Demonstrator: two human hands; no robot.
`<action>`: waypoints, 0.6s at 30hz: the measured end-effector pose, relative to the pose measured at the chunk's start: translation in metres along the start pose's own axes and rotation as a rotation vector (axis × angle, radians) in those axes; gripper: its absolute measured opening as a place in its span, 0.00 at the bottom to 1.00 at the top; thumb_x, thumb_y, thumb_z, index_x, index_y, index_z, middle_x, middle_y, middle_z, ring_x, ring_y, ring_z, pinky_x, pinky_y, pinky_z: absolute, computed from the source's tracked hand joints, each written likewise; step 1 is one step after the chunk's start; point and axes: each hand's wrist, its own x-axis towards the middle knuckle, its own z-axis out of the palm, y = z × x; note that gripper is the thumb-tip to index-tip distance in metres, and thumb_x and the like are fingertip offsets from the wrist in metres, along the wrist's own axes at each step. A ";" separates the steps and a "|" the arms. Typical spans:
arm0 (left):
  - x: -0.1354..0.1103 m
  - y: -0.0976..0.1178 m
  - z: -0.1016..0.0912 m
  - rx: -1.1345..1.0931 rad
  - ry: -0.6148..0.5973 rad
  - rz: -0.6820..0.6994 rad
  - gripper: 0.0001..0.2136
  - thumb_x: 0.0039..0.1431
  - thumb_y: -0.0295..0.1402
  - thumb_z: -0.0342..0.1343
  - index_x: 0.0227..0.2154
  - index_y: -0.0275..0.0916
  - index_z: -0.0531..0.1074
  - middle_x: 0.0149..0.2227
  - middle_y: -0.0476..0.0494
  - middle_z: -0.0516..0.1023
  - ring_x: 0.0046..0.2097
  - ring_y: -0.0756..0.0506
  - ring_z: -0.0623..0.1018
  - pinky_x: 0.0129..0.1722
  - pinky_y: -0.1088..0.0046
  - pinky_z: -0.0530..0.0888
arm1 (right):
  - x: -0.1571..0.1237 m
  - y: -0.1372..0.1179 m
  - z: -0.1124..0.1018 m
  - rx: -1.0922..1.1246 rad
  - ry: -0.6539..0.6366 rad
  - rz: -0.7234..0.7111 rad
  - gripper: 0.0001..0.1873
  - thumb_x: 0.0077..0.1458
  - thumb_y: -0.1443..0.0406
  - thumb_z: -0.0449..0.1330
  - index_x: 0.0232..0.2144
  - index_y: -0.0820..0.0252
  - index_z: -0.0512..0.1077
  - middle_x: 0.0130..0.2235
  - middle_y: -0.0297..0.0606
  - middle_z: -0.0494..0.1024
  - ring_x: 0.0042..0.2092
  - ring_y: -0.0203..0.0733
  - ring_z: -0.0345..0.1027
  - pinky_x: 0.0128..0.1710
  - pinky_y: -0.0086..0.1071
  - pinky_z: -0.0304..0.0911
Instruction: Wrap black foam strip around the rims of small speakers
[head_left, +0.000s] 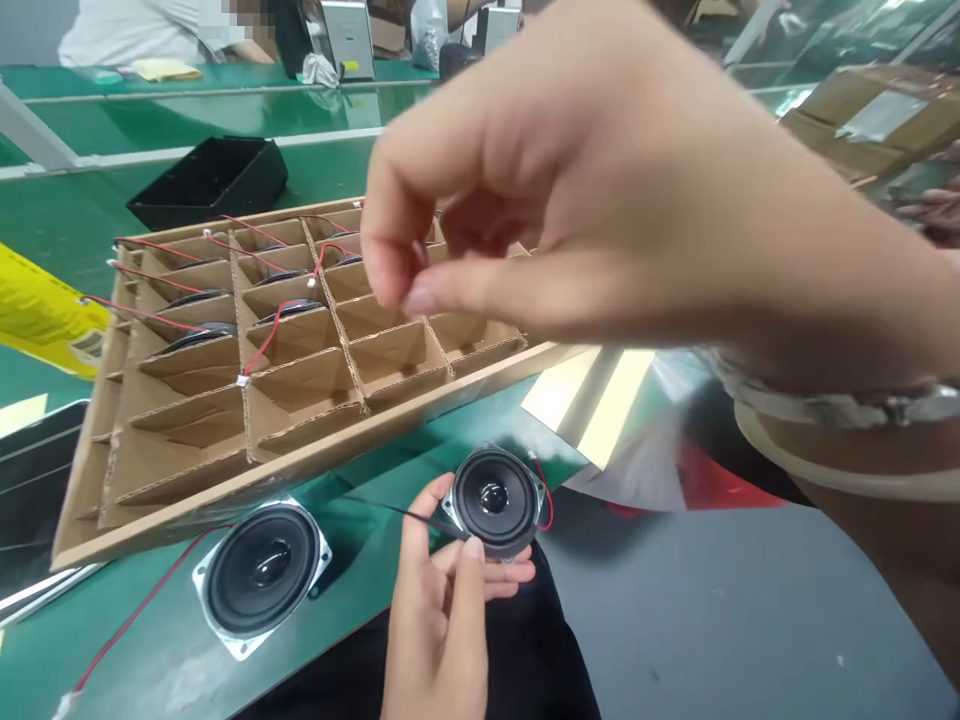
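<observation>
Our left hand (442, 610) pinches a small round black speaker (495, 500); our right hand (600, 190) hovers, fingertips pressed together, above the partitioned cardboard tray (300, 380).

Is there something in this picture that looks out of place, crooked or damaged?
Nothing looks damaged. The brown cardboard divider tray lies askew, at a slant across the green table. One round black speaker with a silver square frame lies loose on the table beside it, while the left hand holds a smaller black speaker.
</observation>
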 end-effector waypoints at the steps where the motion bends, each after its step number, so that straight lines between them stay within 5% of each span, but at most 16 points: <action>1: 0.000 0.002 -0.001 -0.002 -0.003 -0.001 0.27 0.67 0.44 0.51 0.62 0.40 0.49 0.31 0.45 0.84 0.38 0.44 0.84 0.39 0.73 0.78 | -0.001 0.003 -0.001 0.032 0.039 -0.021 0.11 0.53 0.77 0.52 0.32 0.68 0.75 0.30 0.21 0.72 0.32 0.11 0.59 0.32 0.09 0.52; 3: -0.001 0.006 -0.002 0.003 -0.006 0.008 0.24 0.68 0.41 0.49 0.61 0.41 0.51 0.30 0.47 0.83 0.38 0.45 0.84 0.39 0.73 0.78 | -0.003 0.011 0.003 0.154 -0.008 -0.035 0.09 0.53 0.75 0.54 0.33 0.70 0.74 0.30 0.21 0.72 0.30 0.12 0.60 0.31 0.08 0.52; 9: 0.004 0.011 -0.015 0.178 -0.071 0.066 0.16 0.66 0.37 0.49 0.53 0.41 0.55 0.29 0.51 0.79 0.34 0.48 0.82 0.36 0.75 0.78 | -0.012 0.024 0.063 0.292 -0.539 -0.040 0.13 0.48 0.60 0.67 0.33 0.66 0.77 0.28 0.26 0.73 0.23 0.14 0.52 0.20 0.12 0.46; 13: 0.017 0.013 -0.033 0.269 -0.138 0.080 0.12 0.59 0.38 0.57 0.40 0.41 0.62 0.28 0.53 0.75 0.28 0.50 0.79 0.28 0.77 0.76 | -0.018 0.016 0.095 0.226 -0.496 -0.050 0.06 0.48 0.65 0.60 0.26 0.65 0.72 0.25 0.29 0.69 0.22 0.23 0.47 0.19 0.22 0.40; 18: 0.031 0.032 -0.041 0.371 -0.198 0.066 0.11 0.52 0.36 0.62 0.25 0.40 0.65 0.19 0.53 0.70 0.23 0.50 0.71 0.24 0.76 0.73 | -0.016 0.016 0.095 0.347 -0.486 -0.121 0.08 0.50 0.67 0.57 0.32 0.60 0.76 0.34 0.26 0.73 0.33 0.22 0.60 0.28 0.22 0.50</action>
